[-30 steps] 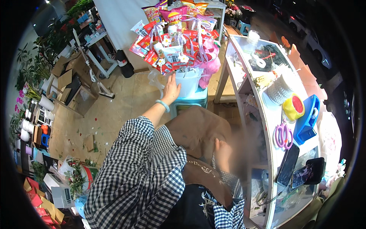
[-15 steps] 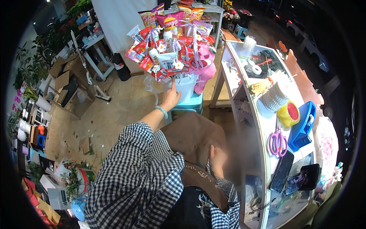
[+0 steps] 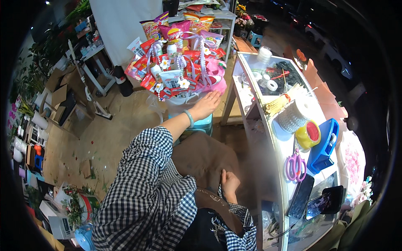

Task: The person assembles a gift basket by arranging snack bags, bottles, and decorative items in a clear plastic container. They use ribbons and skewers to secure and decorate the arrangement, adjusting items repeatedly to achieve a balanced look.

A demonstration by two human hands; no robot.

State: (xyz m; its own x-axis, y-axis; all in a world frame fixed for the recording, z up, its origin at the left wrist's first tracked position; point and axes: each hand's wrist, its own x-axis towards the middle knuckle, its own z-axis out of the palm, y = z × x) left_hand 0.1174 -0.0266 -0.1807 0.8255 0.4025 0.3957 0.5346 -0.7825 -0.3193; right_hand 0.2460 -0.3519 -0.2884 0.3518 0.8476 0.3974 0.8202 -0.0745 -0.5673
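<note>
In front of me stands a snack bouquet (image 3: 171,62) of chip bags, small red packets, little bottles and a pale pouch, hung with lilac ribbons, pearl strings and white flowers. It rises from a pale translucent bucket (image 3: 178,107) on a light-blue stool (image 3: 204,124). My left hand (image 3: 204,105), a pale bracelet on its wrist, reaches out with fingers extended. Its fingertips are at the pink fluffy piece (image 3: 218,87) on the bouquet's right side; whether they press it I cannot tell. My right hand (image 3: 229,184) is curled closed over the brown apron (image 3: 205,157) on my lap; its contents are hidden.
The display counter (image 3: 272,154) at right bears purple scissors (image 3: 295,167), yellow tape (image 3: 308,134), a blue tape dispenser (image 3: 324,146), a pearl-string roll (image 3: 293,117), sticks (image 3: 276,104) and phones (image 3: 300,195). Cardboard (image 3: 58,100) and a chair stand left; scraps litter the floor.
My left hand has moved from pointing at the bouquet's lower front to its right side by the pink piece, fingers now extended together. My right hand stays curled on my lap. The view has shifted slightly.
</note>
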